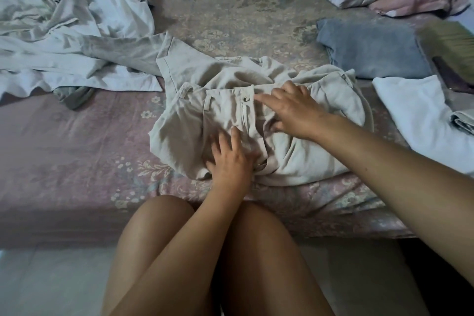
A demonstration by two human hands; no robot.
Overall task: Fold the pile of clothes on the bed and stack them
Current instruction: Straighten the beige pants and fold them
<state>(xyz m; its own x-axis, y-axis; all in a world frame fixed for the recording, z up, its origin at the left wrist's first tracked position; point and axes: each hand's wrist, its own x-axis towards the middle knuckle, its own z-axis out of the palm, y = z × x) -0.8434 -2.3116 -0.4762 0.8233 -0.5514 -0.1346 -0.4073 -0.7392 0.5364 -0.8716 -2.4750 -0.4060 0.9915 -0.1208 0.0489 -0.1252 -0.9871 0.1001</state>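
Beige trousers (256,120) lie crumpled at centre frame on the bed (77,141), near its front edge. Waistband runs left-right across the middle, button facing up; legs bunch behind and to the right, so the long axis is hard to read, roughly toward upper left.

Your left hand (230,161) presses flat on the fly area, fingers spread and straight, gripping nothing. Your right hand (292,110) rests just right of the button, fingers extended, also gripping nothing. Both sit on the cloth; the right is nearer the waistband.

Unfolded pile (71,33) upper left. Folded blue piece (372,51) and white piece (420,120) at right, side by side.

Likely next: flatten, then fold leg onto leg.
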